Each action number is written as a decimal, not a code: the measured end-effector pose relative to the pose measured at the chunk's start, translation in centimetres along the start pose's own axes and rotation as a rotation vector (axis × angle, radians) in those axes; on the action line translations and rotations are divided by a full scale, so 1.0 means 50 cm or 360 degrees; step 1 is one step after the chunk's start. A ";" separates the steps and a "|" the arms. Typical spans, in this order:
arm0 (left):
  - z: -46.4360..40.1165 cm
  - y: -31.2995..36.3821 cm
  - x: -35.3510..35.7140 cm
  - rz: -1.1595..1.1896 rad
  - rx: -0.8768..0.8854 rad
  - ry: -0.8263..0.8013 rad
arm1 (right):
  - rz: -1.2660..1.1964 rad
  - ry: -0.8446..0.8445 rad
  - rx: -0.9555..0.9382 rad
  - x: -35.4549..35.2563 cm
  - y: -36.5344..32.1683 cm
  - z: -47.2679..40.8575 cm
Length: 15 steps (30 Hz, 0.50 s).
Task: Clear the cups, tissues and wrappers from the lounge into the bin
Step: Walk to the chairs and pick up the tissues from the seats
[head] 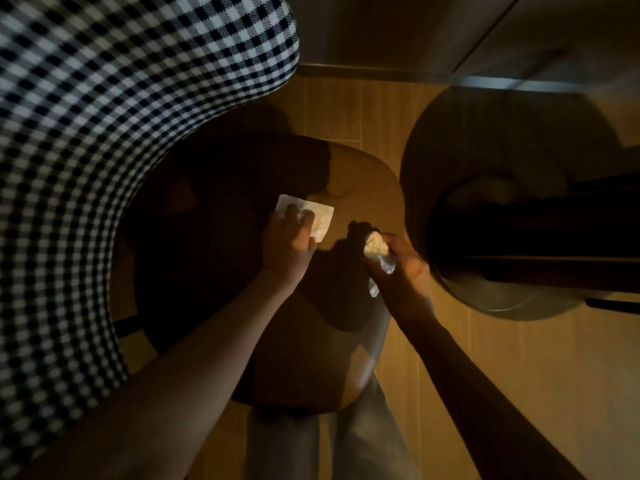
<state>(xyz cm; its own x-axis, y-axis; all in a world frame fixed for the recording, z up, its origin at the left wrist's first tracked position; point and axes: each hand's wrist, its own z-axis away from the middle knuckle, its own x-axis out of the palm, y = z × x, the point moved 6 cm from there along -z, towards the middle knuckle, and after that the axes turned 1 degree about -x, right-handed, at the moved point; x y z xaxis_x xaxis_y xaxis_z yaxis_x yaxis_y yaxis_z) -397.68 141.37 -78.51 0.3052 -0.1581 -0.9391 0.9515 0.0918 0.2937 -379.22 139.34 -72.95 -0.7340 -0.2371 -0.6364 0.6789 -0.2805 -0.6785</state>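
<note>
A flat white tissue (320, 220) lies on the small round wooden table (367, 188) in dim light. My left hand (289, 237) rests on the tissue's near-left part, fingers curled over it and pinching the paper. My right hand (398, 265) hovers just right of it, above the table's right edge, closed around a crumpled white tissue (376, 249) whose tail hangs down from the fist. No cup, wrapper or bin is visible.
A black-and-white checked armchair (104, 133) fills the left side and overhangs the table. A second round dark table (502, 202) stands to the right, with a dark shape across it. Wooden floor (519, 375) runs between them. My legs are under the table's near edge.
</note>
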 end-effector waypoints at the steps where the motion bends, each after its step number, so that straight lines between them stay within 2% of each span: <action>1: -0.004 -0.003 0.001 -0.0006 0.0001 0.0002 | 0.0032 -0.0004 -0.0006 -0.003 0.000 -0.002; 6: -0.026 -0.009 0.013 -0.0020 0.0005 -0.0102 | 0.0077 0.0009 -0.0024 -0.020 0.005 0.014; 13: -0.035 -0.009 0.009 0.0016 0.0103 -0.0003 | 0.0060 0.0009 0.0015 -0.016 0.024 0.041; 15: -0.035 -0.015 -0.002 0.0162 0.0080 0.0064 | 0.0035 0.0028 0.0001 -0.020 0.029 0.046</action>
<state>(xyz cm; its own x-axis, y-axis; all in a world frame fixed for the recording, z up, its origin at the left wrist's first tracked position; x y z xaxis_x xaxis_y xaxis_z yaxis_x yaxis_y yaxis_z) -398.47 143.06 -78.96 0.3995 -0.1108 -0.9100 0.9167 0.0558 0.3956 -377.56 137.05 -72.47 -0.7183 -0.2266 -0.6578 0.6951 -0.2760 -0.6638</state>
